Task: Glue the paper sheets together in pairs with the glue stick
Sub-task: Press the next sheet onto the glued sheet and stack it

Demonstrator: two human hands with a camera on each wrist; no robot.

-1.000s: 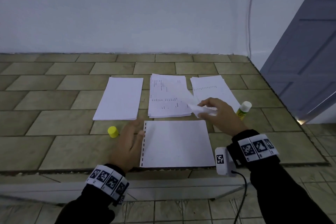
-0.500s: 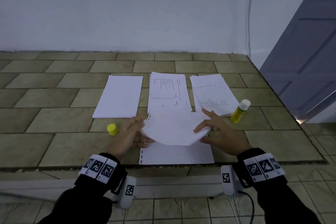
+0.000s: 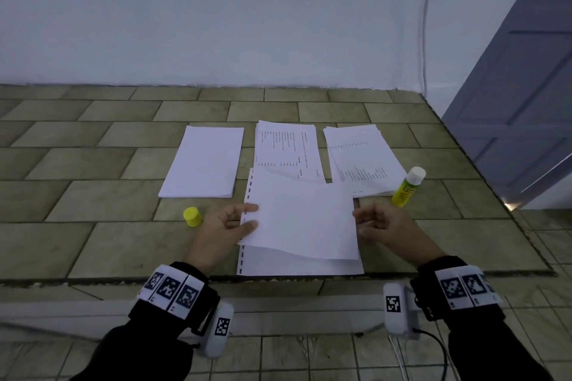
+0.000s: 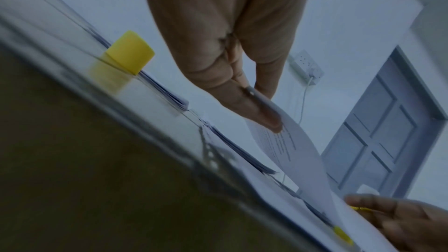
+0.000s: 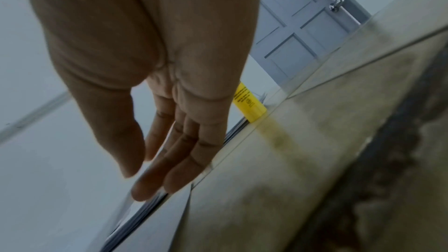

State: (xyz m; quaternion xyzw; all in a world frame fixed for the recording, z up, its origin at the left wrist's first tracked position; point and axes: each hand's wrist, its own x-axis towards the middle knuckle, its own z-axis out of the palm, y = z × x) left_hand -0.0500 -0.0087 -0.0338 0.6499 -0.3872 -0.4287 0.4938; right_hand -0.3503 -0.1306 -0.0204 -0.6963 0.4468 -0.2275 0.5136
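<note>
A white sheet [image 3: 303, 216] hangs just above another sheet [image 3: 294, 266] that lies at the counter's front edge; both have a punched left margin. My left hand [image 3: 244, 219] pinches the upper sheet's left edge between thumb and fingers [image 4: 266, 120]; its printed underside [image 4: 303, 156] shows in the left wrist view. My right hand [image 3: 362, 223] is at the sheet's right edge with straight fingers [image 5: 169, 175]. The yellow glue stick [image 3: 407, 187] stands uncapped to the right, beside my right hand. Its yellow cap [image 3: 192, 216] sits left of my left hand.
Three paper stacks lie behind: a blank one [image 3: 202, 162] at the left, a printed one [image 3: 286, 148] in the middle, another printed one [image 3: 362, 158] at the right. The tiled counter [image 3: 93, 241] ends at its front edge, close to my wrists. A grey door [image 3: 526, 102] is at the right.
My right hand drew a sheet off the middle stack toward me. My left hand left the lower sheet's margin and took the sheet's left edge. It now hangs flat over the lower sheet.
</note>
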